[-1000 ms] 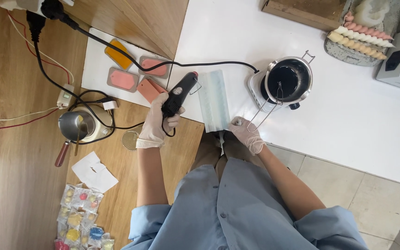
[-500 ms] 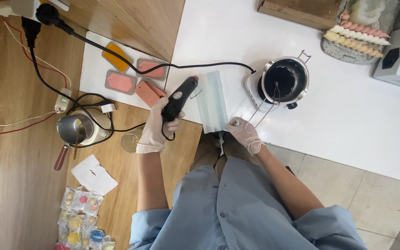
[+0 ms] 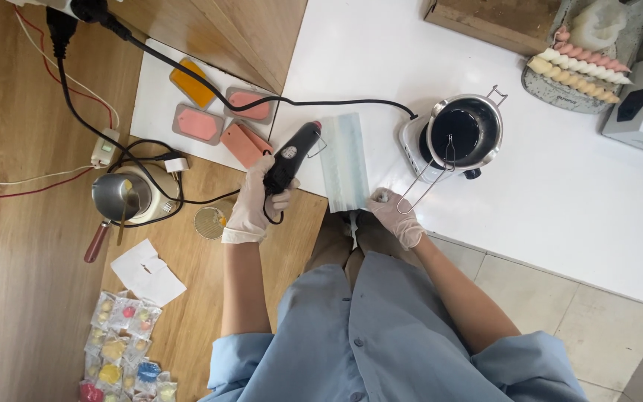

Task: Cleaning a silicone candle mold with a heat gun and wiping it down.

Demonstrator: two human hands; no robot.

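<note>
My gloved left hand (image 3: 256, 205) grips a black heat gun (image 3: 292, 157) with its nozzle pointing up and right, close beside a long pale blue-green mould (image 3: 344, 161) that lies on the white table (image 3: 574, 186). My gloved right hand (image 3: 394, 215) rests at the near end of that mould, fingers curled against the table edge; I cannot tell whether it pinches anything. Just right of the mould a black melting pot (image 3: 464, 135) stands on a small heater, with a wire handle hanging toward my right hand.
Pink and orange tag-shaped pieces (image 3: 221, 112) lie on a white board at left. A small metal pot (image 3: 117, 197) on a hot plate, black cables (image 3: 68, 97), a strainer, paper and packets of coloured pieces (image 3: 124, 346) crowd the wooden surface. A tray of ridged pieces (image 3: 582, 71) sits far right.
The view has shifted slightly. Both hands, the heat gun and the mould hold nearly the same positions.
</note>
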